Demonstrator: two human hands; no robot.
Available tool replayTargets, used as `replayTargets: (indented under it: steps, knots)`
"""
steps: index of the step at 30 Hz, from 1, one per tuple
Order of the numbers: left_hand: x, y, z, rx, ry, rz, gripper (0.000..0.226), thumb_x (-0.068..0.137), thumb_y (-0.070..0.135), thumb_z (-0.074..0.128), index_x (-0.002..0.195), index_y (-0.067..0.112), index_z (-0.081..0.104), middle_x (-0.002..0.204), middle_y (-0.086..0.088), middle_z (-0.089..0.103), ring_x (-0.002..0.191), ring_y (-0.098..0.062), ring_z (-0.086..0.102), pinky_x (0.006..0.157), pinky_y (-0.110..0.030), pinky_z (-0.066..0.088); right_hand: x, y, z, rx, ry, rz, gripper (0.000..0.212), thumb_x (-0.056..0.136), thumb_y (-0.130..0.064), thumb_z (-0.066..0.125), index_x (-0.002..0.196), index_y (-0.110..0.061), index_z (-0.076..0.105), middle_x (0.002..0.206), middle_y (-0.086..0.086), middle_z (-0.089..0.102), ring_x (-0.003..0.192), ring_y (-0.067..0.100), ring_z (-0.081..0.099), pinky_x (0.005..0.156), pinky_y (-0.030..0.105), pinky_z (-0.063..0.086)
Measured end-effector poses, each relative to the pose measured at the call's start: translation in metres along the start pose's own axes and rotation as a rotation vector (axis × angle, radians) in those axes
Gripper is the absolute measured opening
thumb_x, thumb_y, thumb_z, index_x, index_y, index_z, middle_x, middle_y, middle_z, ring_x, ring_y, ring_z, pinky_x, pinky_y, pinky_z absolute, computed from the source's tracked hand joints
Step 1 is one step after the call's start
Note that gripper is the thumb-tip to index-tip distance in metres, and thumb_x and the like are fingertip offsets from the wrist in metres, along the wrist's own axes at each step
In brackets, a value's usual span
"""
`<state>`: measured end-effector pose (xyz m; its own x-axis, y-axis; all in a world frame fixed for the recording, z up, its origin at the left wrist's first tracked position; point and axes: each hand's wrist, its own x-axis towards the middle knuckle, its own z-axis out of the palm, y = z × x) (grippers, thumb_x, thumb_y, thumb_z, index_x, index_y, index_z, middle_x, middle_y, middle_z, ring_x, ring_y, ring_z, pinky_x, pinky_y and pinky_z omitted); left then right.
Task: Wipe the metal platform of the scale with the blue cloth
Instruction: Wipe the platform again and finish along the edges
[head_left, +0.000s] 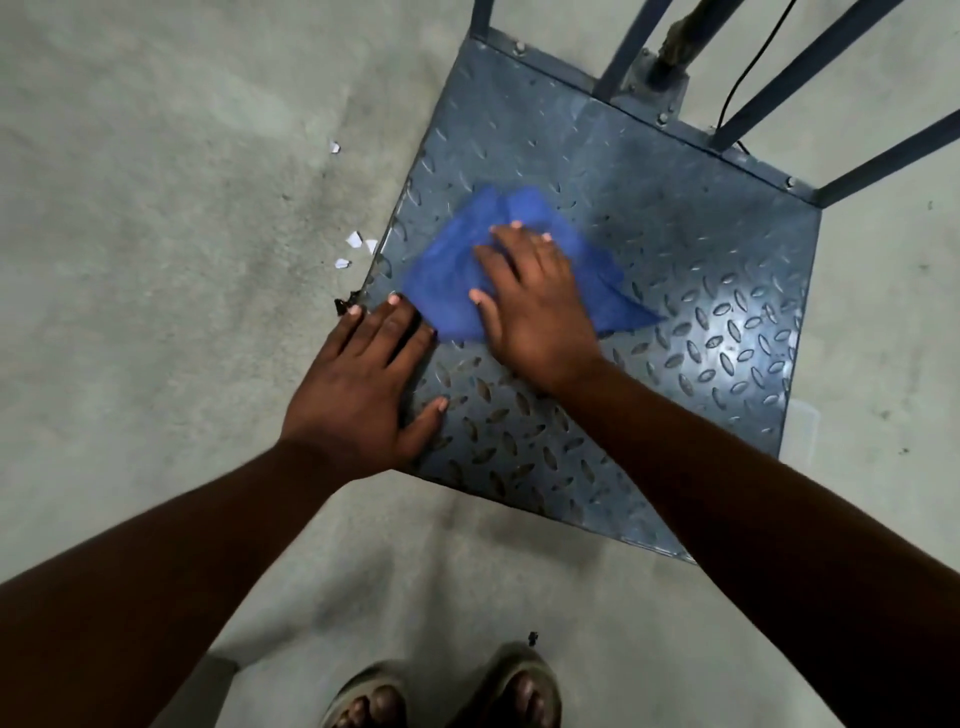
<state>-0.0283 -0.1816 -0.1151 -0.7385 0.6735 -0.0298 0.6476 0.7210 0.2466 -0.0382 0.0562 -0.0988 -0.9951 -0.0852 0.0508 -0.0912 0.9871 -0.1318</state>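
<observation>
While both hands press down, the blue cloth (452, 280) lies spread on the scale platform (675, 312).

Grey concrete floor (156, 208) surrounds the diamond-tread metal platform, its frame bars (810, 67) rising at the far edge. Right hand (535, 306) lies flat and open on the cloth; left hand (363, 389), fingers spread, rests on the platform's near-left edge. Paper scraps (356, 244) lie just beside it.

Open tread-plate across the right and far stretches of the metal platform (727, 270), hemmed at the back edge by slanting frame bars (810, 67) and a bolted post (670, 57), with bare concrete floor (156, 208) alongside.
</observation>
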Motion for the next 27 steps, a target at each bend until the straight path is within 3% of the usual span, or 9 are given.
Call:
replayTargets:
  steps: [3,5,7,8,13,18,21,23,27]
  knots:
    - [0.000,0.001,0.000,0.011,-0.011,0.000,0.088,0.097,0.065,0.048,0.168,0.015,0.036,0.175,-0.016,0.032,0.164,-0.033,0.028,0.135,-0.051,0.019,-0.010,0.019,0.001,0.050,0.037,-0.042,0.036,0.102,-0.036,0.056,0.128,-0.012,0.065,0.131,0.014,0.061,0.119,0.035,0.056,0.102,0.047,0.045]
    - [0.000,0.001,0.000,0.013,-0.008,-0.005,0.090,0.098,0.065,0.047,0.171,0.015,0.031,0.178,-0.013,0.025,0.166,-0.030,0.023,0.135,-0.050,0.017,-0.007,0.045,-0.005,0.057,0.048,0.242,0.040,0.105,-0.041,0.050,0.137,-0.019,0.059,0.141,0.015,0.054,0.129,0.033,0.050,0.108,0.047,0.041]
    - [-0.001,0.000,0.001,0.009,-0.005,-0.008,0.091,0.098,0.066,0.047,0.172,0.016,0.028,0.179,-0.012,0.022,0.167,-0.028,0.021,0.136,-0.049,0.016,-0.004,0.058,-0.008,0.043,-0.013,0.521,0.053,0.107,-0.051,0.032,0.155,-0.030,0.039,0.164,0.017,0.030,0.150,0.035,0.029,0.122,0.052,0.025]
    - [-0.001,0.000,0.000,0.007,0.002,-0.004,0.091,0.098,0.065,0.049,0.171,0.015,0.030,0.179,-0.012,0.024,0.166,-0.028,0.022,0.135,-0.049,0.017,-0.002,0.051,-0.006,0.024,-0.055,0.538,0.058,0.107,-0.055,0.024,0.160,-0.033,0.028,0.170,0.016,0.017,0.156,0.036,0.016,0.126,0.055,0.016]
    - [0.001,0.001,0.004,-0.016,0.056,0.008,0.081,0.094,0.059,0.057,0.157,0.009,0.052,0.156,-0.018,0.053,0.147,-0.040,0.048,0.131,-0.053,0.028,0.024,-0.007,0.006,0.085,-0.189,-0.088,0.059,0.101,-0.056,0.036,0.157,-0.036,0.040,0.170,0.004,0.024,0.157,0.026,0.020,0.127,0.051,0.010]
    - [-0.002,0.000,0.007,0.002,0.028,0.002,0.090,0.097,0.063,0.052,0.170,0.013,0.034,0.177,-0.014,0.029,0.164,-0.030,0.028,0.133,-0.054,0.024,0.082,0.025,0.003,0.021,-0.186,0.302,0.064,0.106,-0.056,0.026,0.164,-0.035,0.016,0.174,0.006,0.007,0.160,0.026,0.003,0.128,0.053,0.003]
    - [-0.002,-0.001,0.008,0.009,-0.013,-0.006,0.090,0.098,0.065,0.048,0.170,0.012,0.034,0.173,-0.016,0.036,0.161,-0.034,0.033,0.133,-0.053,0.022,0.080,-0.015,0.018,0.032,-0.197,-0.166,0.061,0.104,-0.056,0.029,0.161,-0.035,0.029,0.172,0.003,0.019,0.159,0.022,0.013,0.128,0.049,0.008]
    - [-0.001,-0.002,0.008,0.012,-0.022,-0.007,0.090,0.099,0.064,0.048,0.170,0.013,0.033,0.173,-0.016,0.036,0.162,-0.034,0.032,0.134,-0.052,0.021,0.088,-0.010,0.021,0.018,-0.192,-0.284,0.060,0.103,-0.058,0.030,0.160,-0.038,0.033,0.171,-0.002,0.022,0.159,0.020,0.016,0.128,0.049,0.009]
    - [-0.003,-0.001,0.007,0.031,-0.026,-0.003,0.091,0.099,0.065,0.048,0.172,0.014,0.026,0.179,-0.013,0.022,0.167,-0.029,0.021,0.134,-0.054,0.021,0.128,0.026,0.012,0.049,-0.148,0.355,0.065,0.103,-0.059,0.029,0.163,-0.037,0.020,0.174,0.003,0.009,0.160,0.026,0.004,0.128,0.053,0.002]
